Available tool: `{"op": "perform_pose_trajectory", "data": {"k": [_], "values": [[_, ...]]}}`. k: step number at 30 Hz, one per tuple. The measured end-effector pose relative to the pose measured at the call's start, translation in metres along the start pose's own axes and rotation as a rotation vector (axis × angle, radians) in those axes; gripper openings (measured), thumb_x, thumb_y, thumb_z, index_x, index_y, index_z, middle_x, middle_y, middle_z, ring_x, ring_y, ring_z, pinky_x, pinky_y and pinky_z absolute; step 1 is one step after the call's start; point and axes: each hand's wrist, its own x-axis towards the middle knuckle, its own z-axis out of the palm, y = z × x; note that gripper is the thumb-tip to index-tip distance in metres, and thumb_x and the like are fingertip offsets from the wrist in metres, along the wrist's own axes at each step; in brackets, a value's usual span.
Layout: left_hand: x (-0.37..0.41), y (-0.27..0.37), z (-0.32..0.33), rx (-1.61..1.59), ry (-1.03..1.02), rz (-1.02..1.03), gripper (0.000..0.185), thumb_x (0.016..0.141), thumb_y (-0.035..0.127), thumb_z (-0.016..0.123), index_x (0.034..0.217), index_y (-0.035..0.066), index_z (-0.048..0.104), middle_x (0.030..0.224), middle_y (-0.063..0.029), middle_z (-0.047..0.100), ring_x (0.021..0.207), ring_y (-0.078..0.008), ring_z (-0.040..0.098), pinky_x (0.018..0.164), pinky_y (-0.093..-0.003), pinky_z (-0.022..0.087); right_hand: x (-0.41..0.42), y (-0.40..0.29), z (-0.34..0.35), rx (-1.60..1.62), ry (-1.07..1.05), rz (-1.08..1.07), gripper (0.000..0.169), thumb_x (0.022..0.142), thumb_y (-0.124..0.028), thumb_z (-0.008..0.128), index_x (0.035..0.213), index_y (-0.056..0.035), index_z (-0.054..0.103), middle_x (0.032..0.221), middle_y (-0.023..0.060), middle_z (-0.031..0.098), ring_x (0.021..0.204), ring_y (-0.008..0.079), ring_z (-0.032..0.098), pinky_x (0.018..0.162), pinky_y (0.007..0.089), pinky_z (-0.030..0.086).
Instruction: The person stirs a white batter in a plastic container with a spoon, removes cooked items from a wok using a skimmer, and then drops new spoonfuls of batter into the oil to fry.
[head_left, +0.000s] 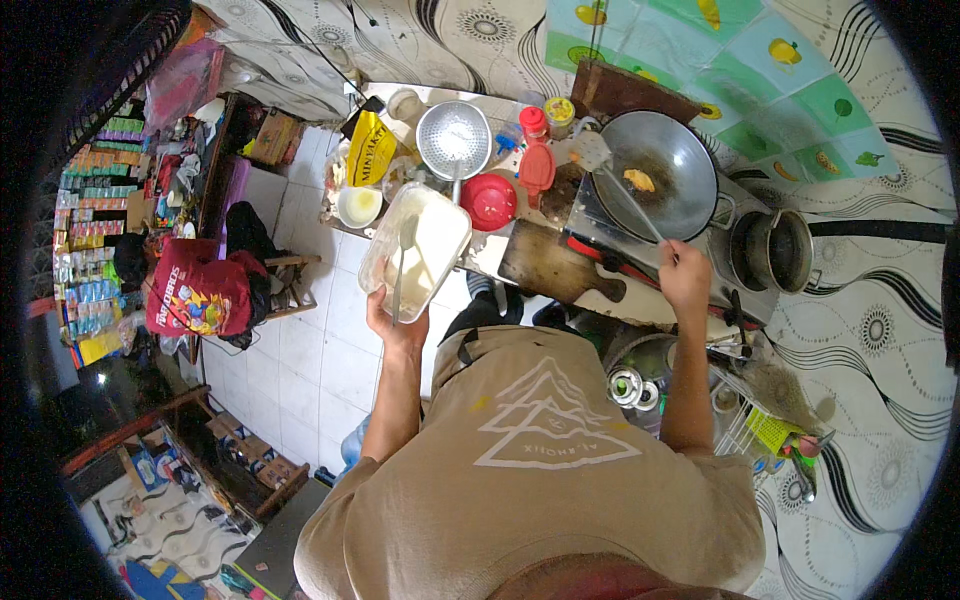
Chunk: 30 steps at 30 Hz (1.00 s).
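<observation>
My left hand (397, 315) grips the near end of a clear plastic tub (459, 225) coated with pale batter. A metal spoon (400, 274) rests in the tub, its handle by my thumb. In my right hand (684, 274) is the handle of a slotted metal spatula (634, 191), whose blade hangs over the left rim of a large wok (694, 165). A small golden fried piece (639, 180) lies in the dark oil in the wok. Beneath the wok is a gas stove (585, 210).
A wooden cutting board (559, 259) lies before the stove. Left of it are a red plate (489, 202), a metal strainer (454, 139), a white bowl (360, 206) and a yellow oil pouch (371, 150). A metal pot (791, 251) stands right of the wok. Another person (202, 289) sits at far left.
</observation>
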Motion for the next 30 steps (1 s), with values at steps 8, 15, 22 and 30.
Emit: {"op": "perform_pose_trajectory", "data": {"k": [8, 15, 22, 30], "values": [[0.045, 0.044, -0.045, 0.017, -0.018, -0.03, 0.066, 0.078, 0.039, 0.057, 0.137, 0.012, 0.048, 0.135, -0.0059, 0.052, 0.123, -0.0247, 0.05, 0.102, -0.041, 0.041, 0.026, -0.131, 0.088, 0.011, -0.099, -0.134, 0.028, 0.09, -0.026, 0.056, 0.087, -0.002, 0.069, 0.078, 0.0258, 0.065, 0.078, 0.0448, 0.064, 0.073, 0.0525, 0.05], [0.064, 0.096, -0.097, 0.049, 0.0, -0.001, 0.063, 0.079, 0.038, 0.056, 0.136, 0.012, 0.049, 0.133, -0.0056, 0.053, 0.125, -0.0239, 0.049, 0.103, -0.0417, 0.039, 0.043, -0.182, 0.22, -0.161, -0.111, -0.246, 0.02, 0.083, -0.011, 0.054, 0.091, 0.0026, 0.067, 0.076, 0.0263, 0.066, 0.071, 0.0435, 0.067, 0.065, 0.0497, 0.055], [0.073, 0.129, -0.124, 0.043, 0.009, -0.018, 0.065, 0.08, 0.035, 0.055, 0.138, 0.007, 0.043, 0.132, -0.0099, 0.052, 0.122, -0.0258, 0.051, 0.102, -0.0396, 0.04, 0.019, -0.188, 0.263, -0.132, -0.069, -0.235, 0.027, 0.085, -0.007, 0.05, 0.109, 0.003, 0.054, 0.089, 0.0261, 0.065, 0.079, 0.0425, 0.066, 0.07, 0.0539, 0.052], [0.097, 0.126, -0.108, 0.073, -0.072, -0.114, 0.065, 0.08, 0.035, 0.055, 0.138, 0.008, 0.043, 0.132, -0.0097, 0.053, 0.122, -0.0259, 0.05, 0.102, -0.0403, 0.04, -0.033, -0.18, 0.229, 0.066, 0.103, -0.154, 0.024, 0.097, -0.021, 0.044, 0.109, -0.0032, 0.055, 0.079, 0.0243, 0.064, 0.068, 0.0438, 0.062, 0.061, 0.0549, 0.048]]}}
